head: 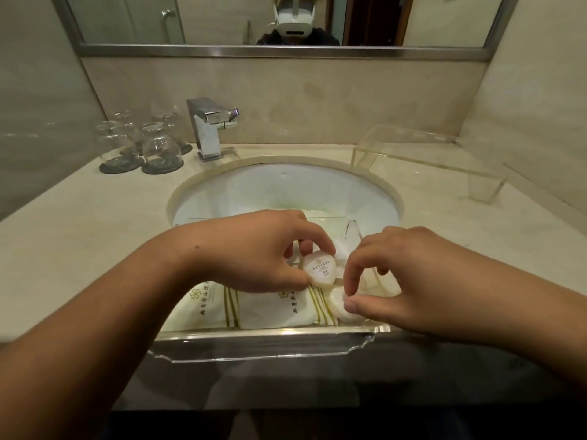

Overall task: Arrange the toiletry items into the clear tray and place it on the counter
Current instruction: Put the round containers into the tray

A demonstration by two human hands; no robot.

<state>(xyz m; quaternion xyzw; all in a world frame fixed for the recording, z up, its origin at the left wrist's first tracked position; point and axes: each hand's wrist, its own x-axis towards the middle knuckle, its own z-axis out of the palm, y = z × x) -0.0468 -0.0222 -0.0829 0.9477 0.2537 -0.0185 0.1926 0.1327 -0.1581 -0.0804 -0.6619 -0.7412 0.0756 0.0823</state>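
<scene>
**Hands at work over a hotel sink**

We look down on a clear tray (pixel 266 336) resting across the front of the sink (pixel 286 185), its near lip over the counter (pixel 79 217) edge. Inside it lie two flat cream packets (pixel 273 309) with gold stripes and printed logos, side by side at the tray's left and middle.

Our left hand (pixel 254 252) is curled, thumb and fingers pinching a small round white puck (pixel 319 268) with printed text on its face, held just above the packets near the tray's centre. Our right hand (pixel 409 281) hovers just beside it, thumb and forefinger closed on a second white puck (pixel 338 304) that sits low in the tray's right part; whether that one touches the tray floor we cannot tell. Something clear and crinkled (pixel 351 231) shows between the two hands, too indistinct to name.

On the counter at right stands a clear acrylic riser (pixel 428 157), well apart from the tray. A chrome tap (pixel 209 128) rises behind the sink, and upturned glasses (pixel 149 144) on dark coasters sit to its left. The mirror (pixel 286 20) above reflects a white headset.
</scene>
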